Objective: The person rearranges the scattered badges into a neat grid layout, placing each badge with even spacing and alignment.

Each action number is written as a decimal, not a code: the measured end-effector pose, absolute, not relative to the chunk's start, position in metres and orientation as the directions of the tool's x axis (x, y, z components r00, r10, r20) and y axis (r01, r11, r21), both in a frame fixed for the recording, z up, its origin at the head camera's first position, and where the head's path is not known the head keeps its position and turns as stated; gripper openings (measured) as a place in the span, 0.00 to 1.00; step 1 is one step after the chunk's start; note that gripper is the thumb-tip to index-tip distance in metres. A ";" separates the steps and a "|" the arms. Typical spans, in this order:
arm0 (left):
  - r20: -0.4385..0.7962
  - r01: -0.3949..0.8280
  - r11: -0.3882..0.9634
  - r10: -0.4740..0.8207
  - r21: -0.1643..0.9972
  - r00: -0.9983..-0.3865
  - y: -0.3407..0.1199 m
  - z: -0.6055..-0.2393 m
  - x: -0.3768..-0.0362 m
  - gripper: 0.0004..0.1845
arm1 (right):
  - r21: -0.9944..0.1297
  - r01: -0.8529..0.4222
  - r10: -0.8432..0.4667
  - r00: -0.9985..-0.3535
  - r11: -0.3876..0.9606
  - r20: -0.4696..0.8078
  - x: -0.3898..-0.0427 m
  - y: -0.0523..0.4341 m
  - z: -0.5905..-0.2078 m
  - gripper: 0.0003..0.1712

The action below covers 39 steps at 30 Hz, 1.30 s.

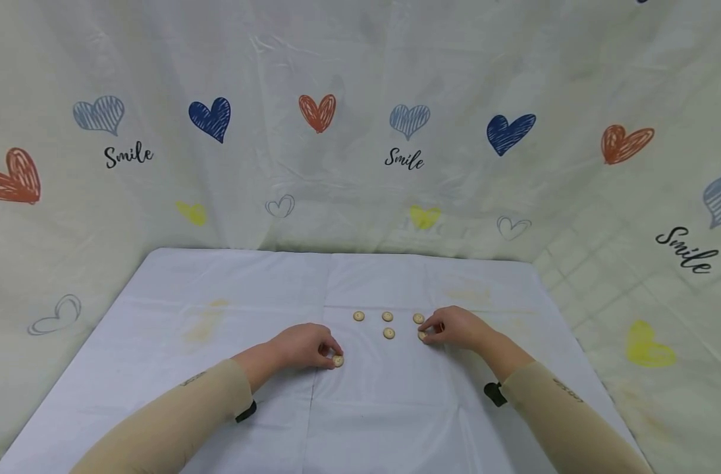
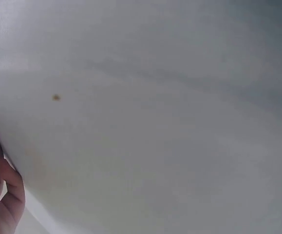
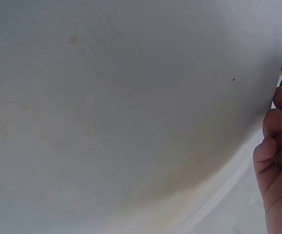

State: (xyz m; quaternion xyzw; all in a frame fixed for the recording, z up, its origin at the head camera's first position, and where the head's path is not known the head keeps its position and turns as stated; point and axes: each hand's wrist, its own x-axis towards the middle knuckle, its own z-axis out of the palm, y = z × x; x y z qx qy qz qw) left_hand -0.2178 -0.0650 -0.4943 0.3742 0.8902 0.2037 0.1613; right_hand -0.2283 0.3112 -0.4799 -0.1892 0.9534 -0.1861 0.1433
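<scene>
My left hand (image 1: 303,347) is pinching a button (image 1: 338,361) on the cloth (image 1: 218,368); my right hand (image 1: 455,328) is pinching another button (image 1: 422,336). Three more buttons (image 1: 387,316) are lying between them.

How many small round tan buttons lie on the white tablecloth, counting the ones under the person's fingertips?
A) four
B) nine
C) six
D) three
C: the head view shows three small round tan buttons in a row, one below them, one at the left hand fingertips, and one at the right hand fingertips, all on the white tablecloth.
</scene>
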 end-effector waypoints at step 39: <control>-0.144 0.576 0.693 0.685 0.433 -0.714 -0.022 -0.491 -0.265 0.08 | -0.413 -0.257 -0.366 -0.907 0.874 -0.209 -0.225 0.311 -0.482 0.11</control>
